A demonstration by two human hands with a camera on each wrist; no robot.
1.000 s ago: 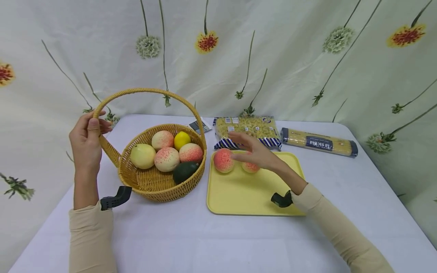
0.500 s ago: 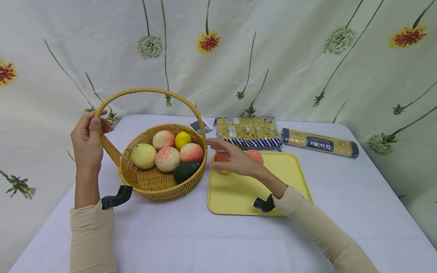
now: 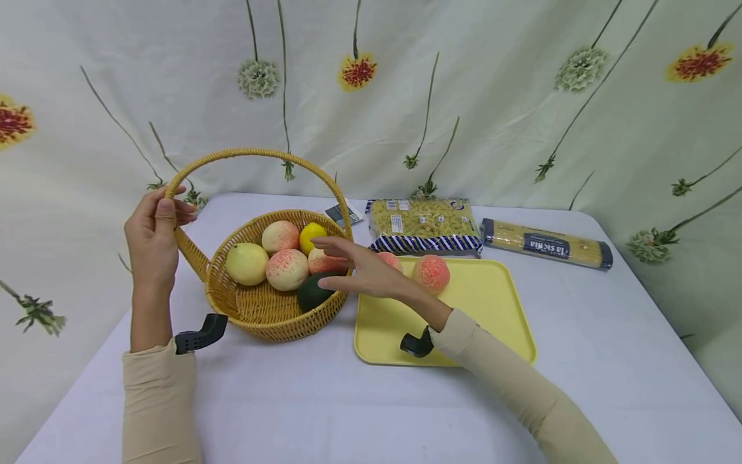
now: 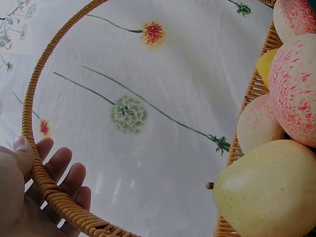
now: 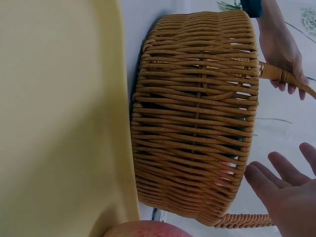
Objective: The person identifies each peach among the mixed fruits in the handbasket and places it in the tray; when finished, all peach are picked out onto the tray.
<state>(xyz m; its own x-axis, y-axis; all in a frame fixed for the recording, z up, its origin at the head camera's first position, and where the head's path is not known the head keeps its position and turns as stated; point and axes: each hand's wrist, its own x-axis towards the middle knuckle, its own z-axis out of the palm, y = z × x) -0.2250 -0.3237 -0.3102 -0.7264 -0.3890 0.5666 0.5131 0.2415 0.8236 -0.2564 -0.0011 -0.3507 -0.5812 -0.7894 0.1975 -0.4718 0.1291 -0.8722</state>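
Note:
My left hand (image 3: 153, 248) holds the left side of the handle (image 3: 249, 153) of a wicker basket (image 3: 272, 332), thumb and fingers around it in the left wrist view. Inside lie a pale yellow-green pear (image 4: 269, 190), a lemon (image 3: 312, 233), several peaches (image 3: 286, 269) and a dark green fruit (image 3: 310, 295), perhaps an avocado. Over the basket's right rim reaches my right hand (image 3: 371, 270), fingers extended and thumb apart, with nothing in its grasp. It partly covers a peach and the dark fruit. On the yellow tray (image 3: 446, 335) sit two peaches (image 3: 431, 274), one partly behind that hand.
Behind the tray lies a bag of short pasta (image 3: 423, 225). A long spaghetti pack (image 3: 545, 245) rests to its right. A small card (image 3: 344, 214) lies behind the basket. White cloth (image 3: 324, 412) covers the table, and a flowered curtain (image 3: 493, 96) hangs at the back.
My right hand has moved left from above the tray's peaches to the basket's right rim, its fingers staying extended. The left hand keeps its hold on the handle.

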